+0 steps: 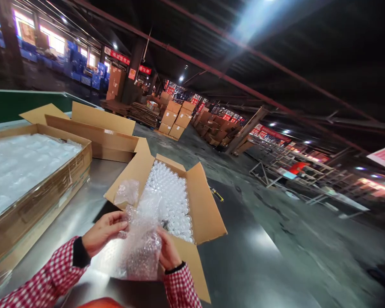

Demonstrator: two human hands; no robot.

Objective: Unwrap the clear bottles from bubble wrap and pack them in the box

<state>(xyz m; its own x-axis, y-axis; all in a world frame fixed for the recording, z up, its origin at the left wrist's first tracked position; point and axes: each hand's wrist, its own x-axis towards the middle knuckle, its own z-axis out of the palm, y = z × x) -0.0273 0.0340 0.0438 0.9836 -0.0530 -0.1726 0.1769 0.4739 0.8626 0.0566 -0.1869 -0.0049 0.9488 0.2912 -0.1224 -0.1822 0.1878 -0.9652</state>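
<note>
A clear sheet of bubble wrap (141,252) hangs between my two hands, over the near end of an open cardboard box (208,205). My left hand (104,231) pinches its left edge. On the other side my right hand (170,250) grips the right edge, with its fingertips partly hidden behind the plastic. Rows of small clear, round-topped pieces (176,209) fill the box; I cannot tell exactly what they are. Another piece of bubble wrap (127,192) lies on the box's left flap.
A large carton (73,164) filled with plastic-wrapped goods stands at left on the metal table (240,252). Behind it is another open carton (112,145). A yellow cutter (217,195) lies beyond the box's right flap. Stacked cartons (173,119) stand on the floor further back.
</note>
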